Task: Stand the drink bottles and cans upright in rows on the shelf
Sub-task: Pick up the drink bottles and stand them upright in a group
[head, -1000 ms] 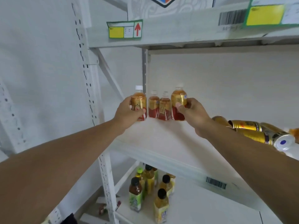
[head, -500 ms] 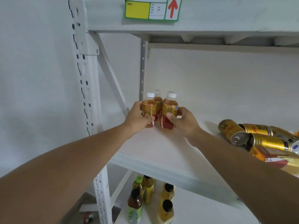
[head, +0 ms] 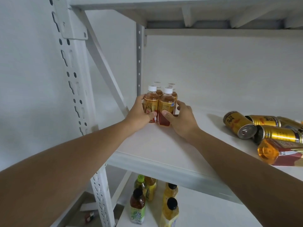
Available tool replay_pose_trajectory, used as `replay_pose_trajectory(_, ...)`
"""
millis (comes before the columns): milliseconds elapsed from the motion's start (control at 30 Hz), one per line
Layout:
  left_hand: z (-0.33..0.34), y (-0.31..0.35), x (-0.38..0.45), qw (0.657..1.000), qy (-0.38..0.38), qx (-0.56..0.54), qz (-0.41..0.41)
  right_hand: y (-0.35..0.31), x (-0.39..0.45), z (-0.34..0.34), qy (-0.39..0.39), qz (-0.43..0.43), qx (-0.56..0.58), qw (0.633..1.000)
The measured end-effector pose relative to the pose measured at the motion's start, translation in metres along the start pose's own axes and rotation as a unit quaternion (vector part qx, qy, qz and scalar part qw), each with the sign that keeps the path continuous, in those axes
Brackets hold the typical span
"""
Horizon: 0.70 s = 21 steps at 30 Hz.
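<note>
the four tea bottles (head: 159,102), a single row a second ago, now stand two by two in the shelf's (head: 164,145) far left corner, left hand (head: 139,112) and right hand (head: 180,118) each gripping a front bottle, while cans (head: 239,124) on the right lie toppled.

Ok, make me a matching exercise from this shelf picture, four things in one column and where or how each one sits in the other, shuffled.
Things
1. white-capped tea bottles
2. gold cans
3. black-capped bottles
4. bottle with the red label

Places or states
A. upright on the lower shelf
B. lying on their sides, right part of the shelf
C. upright at the shelf's back left corner, between the two hands
D. on its side at the right edge, in front of the cans

Pairs: 1-C, 2-B, 3-A, 4-D
</note>
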State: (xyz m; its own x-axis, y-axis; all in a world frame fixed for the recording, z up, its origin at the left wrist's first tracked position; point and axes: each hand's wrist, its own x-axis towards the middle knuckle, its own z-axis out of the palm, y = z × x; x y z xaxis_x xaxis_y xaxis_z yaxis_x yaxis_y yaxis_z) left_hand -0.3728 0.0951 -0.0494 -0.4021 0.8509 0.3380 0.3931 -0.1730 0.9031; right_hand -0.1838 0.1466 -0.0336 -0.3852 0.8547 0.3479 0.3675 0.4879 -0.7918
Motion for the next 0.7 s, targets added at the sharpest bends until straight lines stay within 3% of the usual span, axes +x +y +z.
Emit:
replay_pose_trajectory(233, 0.0008, 0.0059, 0.0025, 0.999, -0.023, 0.015, -0.017, -0.0089, 0.0004, 0.0, -0.065, -0.015, -0.01, 0.998)
replay_pose_trajectory(700, 0.0027, 0.0102, -0.0004, 0.997, -0.044, 0.015, -0.056, -0.0061, 0.0042, 0.0032, -0.093, 0.004, 0.015, 0.996)
